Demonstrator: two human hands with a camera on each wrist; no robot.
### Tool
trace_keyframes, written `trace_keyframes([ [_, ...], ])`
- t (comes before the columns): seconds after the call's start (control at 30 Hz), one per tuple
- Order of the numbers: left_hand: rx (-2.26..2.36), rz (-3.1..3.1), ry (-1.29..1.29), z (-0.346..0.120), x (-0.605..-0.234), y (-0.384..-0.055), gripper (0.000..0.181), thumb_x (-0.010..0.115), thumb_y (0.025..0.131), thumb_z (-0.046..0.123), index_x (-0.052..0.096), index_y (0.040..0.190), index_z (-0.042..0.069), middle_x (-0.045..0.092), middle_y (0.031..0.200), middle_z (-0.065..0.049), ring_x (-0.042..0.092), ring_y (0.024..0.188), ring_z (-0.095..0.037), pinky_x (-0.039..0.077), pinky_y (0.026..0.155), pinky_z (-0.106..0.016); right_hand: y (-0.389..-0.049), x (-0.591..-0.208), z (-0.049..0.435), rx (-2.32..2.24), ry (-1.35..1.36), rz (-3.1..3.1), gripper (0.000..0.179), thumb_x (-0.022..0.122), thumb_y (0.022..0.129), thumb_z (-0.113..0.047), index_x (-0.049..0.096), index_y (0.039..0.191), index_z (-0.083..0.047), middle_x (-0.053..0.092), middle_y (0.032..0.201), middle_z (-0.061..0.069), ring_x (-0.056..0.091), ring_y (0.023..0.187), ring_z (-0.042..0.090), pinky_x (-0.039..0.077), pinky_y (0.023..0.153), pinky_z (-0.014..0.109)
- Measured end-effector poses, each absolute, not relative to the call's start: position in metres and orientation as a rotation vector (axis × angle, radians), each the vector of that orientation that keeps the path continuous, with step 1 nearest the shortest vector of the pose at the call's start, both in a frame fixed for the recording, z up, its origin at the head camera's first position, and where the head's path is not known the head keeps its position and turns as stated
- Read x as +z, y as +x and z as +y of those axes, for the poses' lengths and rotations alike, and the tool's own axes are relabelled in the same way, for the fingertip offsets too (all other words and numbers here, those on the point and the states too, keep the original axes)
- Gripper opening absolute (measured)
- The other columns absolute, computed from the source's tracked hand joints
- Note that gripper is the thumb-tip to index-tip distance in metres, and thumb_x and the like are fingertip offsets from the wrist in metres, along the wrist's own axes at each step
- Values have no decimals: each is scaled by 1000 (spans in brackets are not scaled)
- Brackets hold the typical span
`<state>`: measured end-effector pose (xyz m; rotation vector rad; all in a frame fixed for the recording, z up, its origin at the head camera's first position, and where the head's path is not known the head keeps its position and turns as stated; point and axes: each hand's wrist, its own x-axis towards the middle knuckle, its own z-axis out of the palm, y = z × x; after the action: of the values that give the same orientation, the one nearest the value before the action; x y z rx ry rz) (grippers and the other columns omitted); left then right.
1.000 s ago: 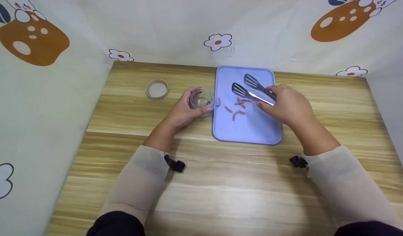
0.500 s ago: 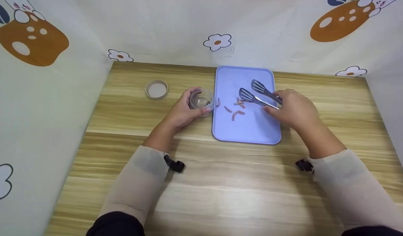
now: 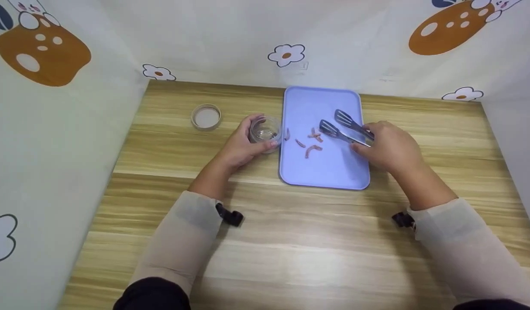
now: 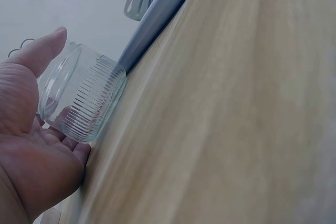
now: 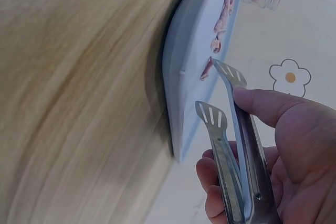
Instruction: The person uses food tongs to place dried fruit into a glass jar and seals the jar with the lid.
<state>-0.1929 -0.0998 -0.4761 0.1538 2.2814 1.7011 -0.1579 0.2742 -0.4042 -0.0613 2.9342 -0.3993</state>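
My left hand (image 3: 243, 148) grips a clear ribbed glass jar (image 4: 86, 93) that stands on the table against the tray's left edge. Its thumb and fingers wrap the sides, and the jar's mouth is uncovered. With my right hand (image 3: 394, 146) I hold slotted tongs (image 3: 340, 131), their two dark heads spread apart with nothing between them. Beneath the tongs lies a light blue tray (image 3: 325, 176). Several small reddish-brown, wrinkled strips (image 3: 313, 150) are scattered over its left and middle part; their exact kind cannot be made out.
A round lid (image 3: 206, 117) lies on the wooden table (image 3: 265, 249) left of the jar. Behind the tray rises a pale wall (image 3: 230, 38) printed with flowers and orange fruit. Another wall (image 3: 54, 150) borders the table on the left.
My right hand has drawn the tongs to the right and slightly nearer to me, away from the strips. The left hand and the jar have stayed in place.
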Motion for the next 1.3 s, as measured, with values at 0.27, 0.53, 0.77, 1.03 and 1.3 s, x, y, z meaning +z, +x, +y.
trace_keyframes([
  [0.27, 1710, 2267, 161, -100, -476, -193, 96, 94, 81, 43, 41, 160, 30, 44, 168, -3, 38, 158, -25, 22, 136, -44, -158, -405, 280, -401, -60, 2945, 59, 76, 95, -48, 67, 140, -10, 69, 118, 19, 61, 97, 36, 48, 80, 52],
  [0.53, 1749, 2240, 169, -99, -476, -194, 96, 94, 82, 39, 41, 161, 29, 44, 168, -5, 39, 157, -25, 22, 135, -44, -159, -402, 282, -372, -53, 2954, 55, 77, 96, -45, 69, 136, -9, 70, 116, 18, 61, 96, 35, 48, 78, 52],
  [0.77, 1729, 2254, 147, -99, -475, -192, 96, 94, 81, 38, 40, 161, 31, 44, 168, -6, 40, 157, -28, 23, 135, -46, -161, -401, 283, -360, -58, 2968, 51, 76, 97, -43, 70, 134, -8, 72, 115, 17, 62, 95, 36, 49, 79, 54],
  [1.03, 1701, 2271, 145, -99, -475, -193, 97, 94, 80, 44, 41, 160, 34, 44, 168, -4, 39, 158, -27, 22, 135, -47, -162, -402, 285, -364, -71, 2973, 46, 75, 98, -37, 70, 133, -7, 73, 122, 20, 63, 97, 38, 50, 82, 56],
  [1.3, 1729, 2265, 169, -99, -478, -193, 97, 94, 81, 41, 41, 161, 30, 45, 168, -4, 40, 157, -25, 24, 135, -44, -160, -402, 287, -393, -77, 3000, 37, 73, 99, -30, 72, 129, -7, 74, 120, 20, 64, 95, 38, 52, 80, 57],
])
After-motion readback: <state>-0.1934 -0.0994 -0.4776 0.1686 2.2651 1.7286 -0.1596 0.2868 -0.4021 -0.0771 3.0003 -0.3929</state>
